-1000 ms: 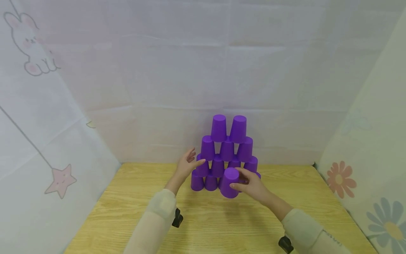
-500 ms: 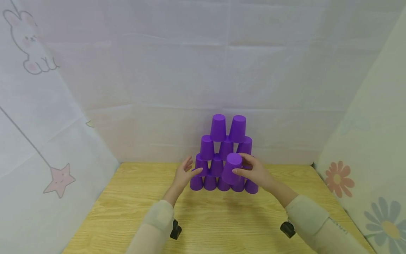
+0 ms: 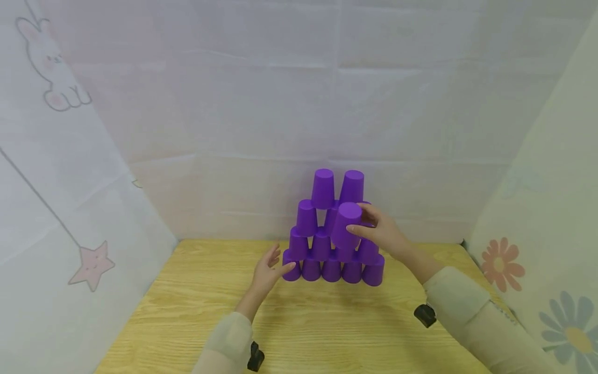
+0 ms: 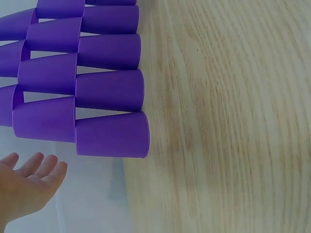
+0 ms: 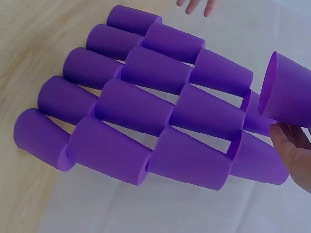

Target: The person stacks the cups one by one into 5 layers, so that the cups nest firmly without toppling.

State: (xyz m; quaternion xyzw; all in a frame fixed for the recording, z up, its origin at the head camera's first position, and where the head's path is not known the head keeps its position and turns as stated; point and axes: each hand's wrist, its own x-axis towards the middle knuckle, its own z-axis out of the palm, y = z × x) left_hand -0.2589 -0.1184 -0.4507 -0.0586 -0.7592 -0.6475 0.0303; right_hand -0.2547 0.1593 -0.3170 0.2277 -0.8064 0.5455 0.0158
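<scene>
My right hand (image 3: 385, 234) holds an upside-down purple cup (image 3: 347, 226) between thumb and fingers. In the head view this cup overlaps the right side of a stack of purple cups (image 3: 321, 246), hiding part of its second and third rows. The stack has several rows of inverted cups narrowing upward, with two cups (image 3: 323, 189) on top. From the right wrist, the held cup (image 5: 291, 92) appears beside the upper rows. My left hand (image 3: 267, 272) is at the lower left of the stack, fingers loosely spread, holding nothing; the left wrist view shows it beside the bottom-row end cup (image 4: 112, 136).
The stack stands on a wood-grain table (image 3: 299, 322) near its back edge. Behind it hangs a white cloth (image 3: 243, 114), with printed side cloths left and right. Small black devices (image 3: 425, 315) sit at both wrists.
My right hand has raised the held cup from in front of the bottom rows to about third-row height. My left hand has moved down and slightly left, away from the stack's side.
</scene>
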